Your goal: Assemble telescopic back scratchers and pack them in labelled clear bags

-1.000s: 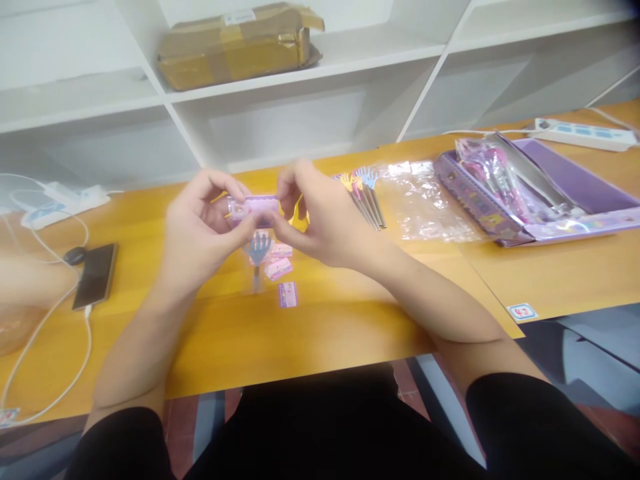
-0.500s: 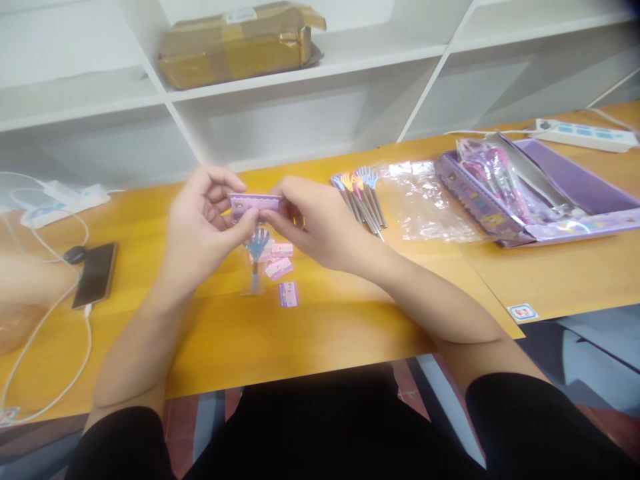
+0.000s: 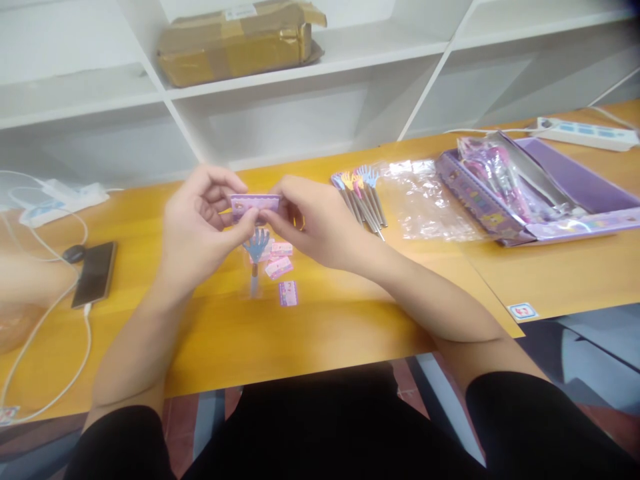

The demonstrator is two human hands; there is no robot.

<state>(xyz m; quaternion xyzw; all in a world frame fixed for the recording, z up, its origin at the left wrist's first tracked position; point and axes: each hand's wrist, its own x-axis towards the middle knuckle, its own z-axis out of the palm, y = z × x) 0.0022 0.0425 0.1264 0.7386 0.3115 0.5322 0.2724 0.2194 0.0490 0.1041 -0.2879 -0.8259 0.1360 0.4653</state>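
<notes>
My left hand [image 3: 197,230] and my right hand [image 3: 315,223] pinch a purple printed header card [image 3: 255,201] between them, thumbs on its near side. Below it a blue hand-shaped back scratcher [image 3: 257,248] hangs in what looks like a clear bag; the join between card and bag is hidden by my thumbs. On the table just beyond the scratcher lie several loose pink and purple cards [image 3: 288,293]. To the right of my right hand is a bundle of back scratchers [image 3: 367,200] with blue, yellow and pink heads and metal handles.
Clear plastic bags [image 3: 430,203] lie beside an open purple box [image 3: 505,223] holding packaged pink items. A phone [image 3: 95,275], cables and a power strip [image 3: 65,203] sit at left. Another power strip [image 3: 585,133] is at back right. White shelving [image 3: 300,127] holds a taped carton [image 3: 240,47].
My hands keep their pinch on the header card almost unmoved. The hanging back scratcher has shifted very slightly.
</notes>
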